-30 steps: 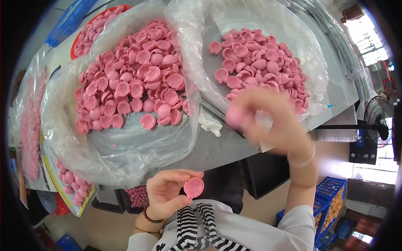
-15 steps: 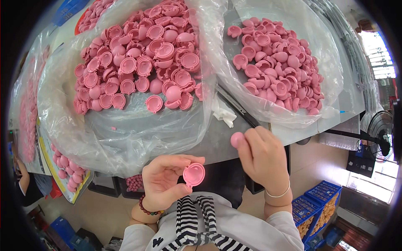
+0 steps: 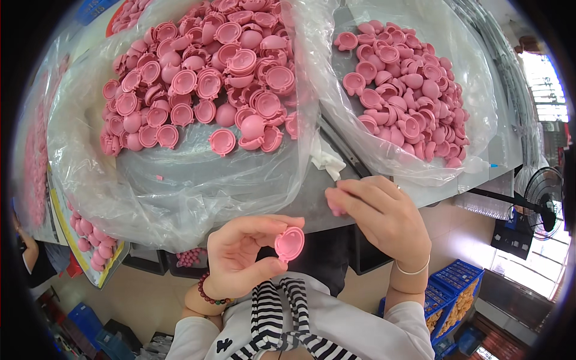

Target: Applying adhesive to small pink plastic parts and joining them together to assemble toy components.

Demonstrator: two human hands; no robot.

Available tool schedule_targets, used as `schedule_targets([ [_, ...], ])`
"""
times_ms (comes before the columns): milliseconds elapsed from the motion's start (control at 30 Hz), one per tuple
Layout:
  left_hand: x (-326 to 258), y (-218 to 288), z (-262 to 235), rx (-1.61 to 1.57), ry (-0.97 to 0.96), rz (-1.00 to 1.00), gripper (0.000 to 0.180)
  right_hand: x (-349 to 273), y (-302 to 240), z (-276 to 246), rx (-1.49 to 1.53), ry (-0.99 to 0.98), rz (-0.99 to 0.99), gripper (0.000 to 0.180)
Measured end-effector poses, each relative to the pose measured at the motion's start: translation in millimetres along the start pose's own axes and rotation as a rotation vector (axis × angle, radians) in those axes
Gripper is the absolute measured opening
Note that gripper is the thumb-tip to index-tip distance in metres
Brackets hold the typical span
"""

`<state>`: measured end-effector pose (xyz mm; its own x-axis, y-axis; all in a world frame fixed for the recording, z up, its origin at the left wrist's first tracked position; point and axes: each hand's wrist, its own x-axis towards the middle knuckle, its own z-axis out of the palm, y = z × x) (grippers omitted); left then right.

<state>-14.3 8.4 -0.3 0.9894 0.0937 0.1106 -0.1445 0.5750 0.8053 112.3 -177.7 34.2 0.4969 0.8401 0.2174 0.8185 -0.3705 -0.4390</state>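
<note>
A pink plastic half shell (image 3: 290, 243) is pinched by its edge between thumb and fingers of my left hand (image 3: 243, 255), its hollow side toward me. To the right, at the table's front edge, my right hand (image 3: 387, 219) grips a second pink half shell (image 3: 335, 203), mostly covered by the fingers. The two pieces are apart. Beyond my left hand lies a large heap of pink half shells (image 3: 225, 113) in a clear plastic bag (image 3: 180, 198). Farther right, another clear bag (image 3: 408, 174) holds a second heap of pink half shells (image 3: 414, 81).
Between the bags lie a white crumpled tissue (image 3: 329, 162) and a dark metal strip (image 3: 345, 147). Pink balls (image 3: 90, 237) sit in a tray at the left. Blue crates (image 3: 456, 288) stand on the floor at the right, below a black fan (image 3: 543, 201).
My right hand has turned, so its shell shows less behind the fingers, and has shifted slightly right. My left hand has moved a little right and up, tilting its shell.
</note>
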Motion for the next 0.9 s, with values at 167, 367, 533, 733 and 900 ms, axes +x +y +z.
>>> schedule_targets([
  [167, 1, -3, 10, 0.162, 0.092, 0.007, 0.041, 2, 0, 2, 0.169, 0.15, 0.007, 0.041],
  [367, 6, -6, 10, 0.42, 0.058, 0.068, 0.035, 1, -20, 24, 0.449, 0.312, -0.02, 0.04],
  [533, 9, -7, 10, 0.595, 0.02, 0.164, 0.035, -2, -17, 33, 0.499, 0.31, -0.013, 0.041],
  [733, 16, -6, 10, 0.527, -0.015, 0.17, 0.045, -8, -30, 39, 0.299, 0.486, -0.036, 0.039],
  [900, 16, -5, 10, 0.503, 0.042, 0.128, 0.045, -18, -36, 38, 0.18, 0.486, -0.09, 0.035],
])
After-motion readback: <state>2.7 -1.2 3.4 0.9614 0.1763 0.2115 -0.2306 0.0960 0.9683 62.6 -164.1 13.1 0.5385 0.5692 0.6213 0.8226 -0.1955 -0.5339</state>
